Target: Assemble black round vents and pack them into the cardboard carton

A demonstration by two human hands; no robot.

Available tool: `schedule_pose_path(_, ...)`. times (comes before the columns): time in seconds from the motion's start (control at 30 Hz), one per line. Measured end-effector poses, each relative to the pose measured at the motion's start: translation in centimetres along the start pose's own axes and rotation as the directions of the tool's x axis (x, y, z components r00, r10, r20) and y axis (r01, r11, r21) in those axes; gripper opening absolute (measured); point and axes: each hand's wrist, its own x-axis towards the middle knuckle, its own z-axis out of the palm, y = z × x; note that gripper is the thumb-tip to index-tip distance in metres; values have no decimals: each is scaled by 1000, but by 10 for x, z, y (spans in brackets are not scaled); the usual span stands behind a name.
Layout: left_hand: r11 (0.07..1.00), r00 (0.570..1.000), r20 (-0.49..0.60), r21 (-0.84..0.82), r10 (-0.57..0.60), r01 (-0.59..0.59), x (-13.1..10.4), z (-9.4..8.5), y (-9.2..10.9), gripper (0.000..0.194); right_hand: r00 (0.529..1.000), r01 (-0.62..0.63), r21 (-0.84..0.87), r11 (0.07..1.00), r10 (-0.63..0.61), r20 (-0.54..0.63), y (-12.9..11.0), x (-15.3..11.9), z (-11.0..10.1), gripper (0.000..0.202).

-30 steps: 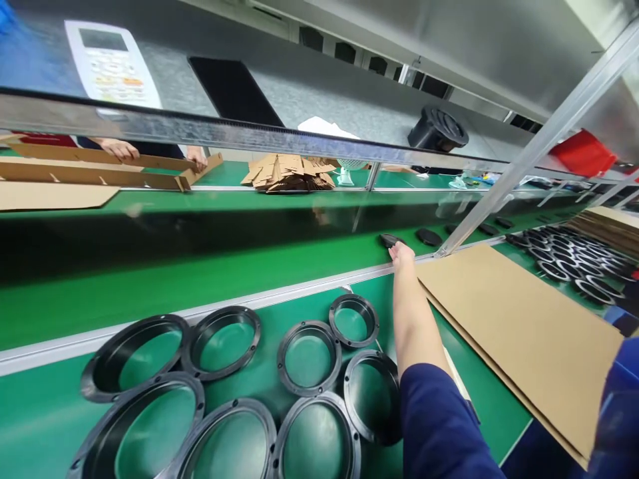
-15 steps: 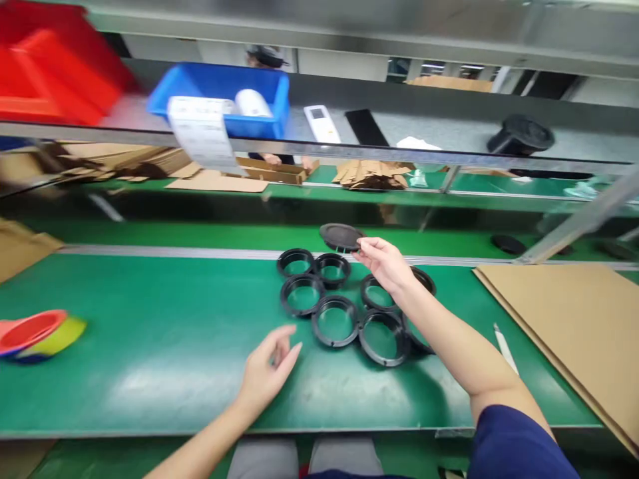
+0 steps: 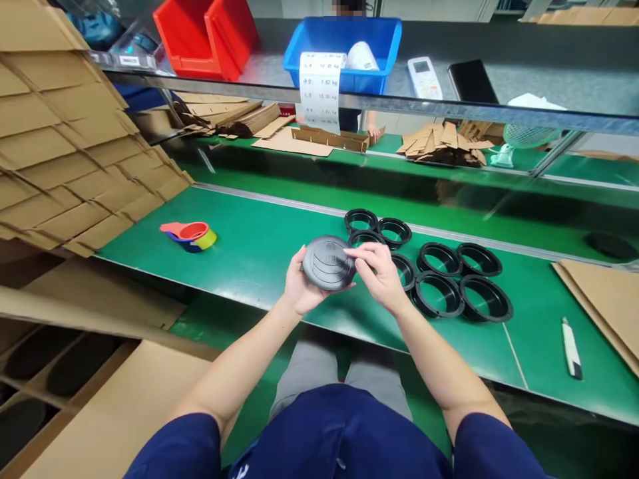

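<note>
A black round lid (image 3: pixel 327 264) with curved grooves on its face is held in front of me, over the near edge of the bench. My left hand (image 3: pixel 303 286) grips it from the left and below, thumb at the rim. From the right, my right hand (image 3: pixel 380 276) has closed fingers at the lid, the fingertips on its face and the thumb near its edge. Just beyond and right of the hands, several black plastic rings (image 3: pixel 439 295) lie on the green bench (image 3: pixel 249 253). My right hand partly hides some of them.
Red, yellow and blue tape rolls (image 3: pixel 192 234) sit left. A white utility knife (image 3: pixel 570 347) and cardboard sheets (image 3: pixel 599 299) lie right. Cardboard dividers (image 3: pixel 74 153) lean at the left. Overhead, a shelf carries a blue bin (image 3: pixel 344 33) and red bin (image 3: pixel 204 40). Another person stands behind.
The lid has come from above the rings toward me, carried by my right hand. My left hand has risen from the bench and taken hold of it. The view has swung left and down.
</note>
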Motion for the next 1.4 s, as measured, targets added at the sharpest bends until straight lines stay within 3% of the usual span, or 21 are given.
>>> schedule_pose_path(0.1,1000,1000,11,-9,-7,7,-9,-1,-6,63,996,84,-269,960,-79,30,20,4,1,44)
schedule_pose_path(0.23,999,1000,-29,33,10,-9,-9,1,-17,63,994,91,-358,929,-65,85,35,-3,7,52)
schedule_pose_path(0.4,995,1000,-30,99,-8,11,0,2,-36,66,992,113,-300,947,-89,93,45,-8,6,66)
schedule_pose_path(0.63,991,998,-62,129,-21,28,9,-3,-49,73,1000,22,-46,999,-23,-4,47,-19,-8,61)
schedule_pose_path(0.83,993,997,-74,114,-34,42,21,-7,-52,76,994,-75,-46,996,71,-82,49,-22,-19,58)
schedule_pose_path(1.07,994,992,-108,79,-71,79,29,-10,-54,77,995,-68,-46,997,64,-81,50,-22,-20,55)
schedule_pose_path(1.17,993,987,-142,75,-77,88,28,-8,-52,77,997,-54,-126,991,45,-70,54,-24,-17,59)
schedule_pose_path(1.23,996,977,-205,57,-60,73,27,-6,-48,72,999,39,-254,966,-39,5,57,-26,-12,61)
schedule_pose_path(1.3,999,956,-292,26,-35,45,25,-3,-44,64,980,175,-381,908,-123,159,58,-28,-5,64)
schedule_pose_path(1.4,998,940,-339,25,-49,61,21,2,-39,61,945,242,-486,840,-90,315,53,-26,3,74)
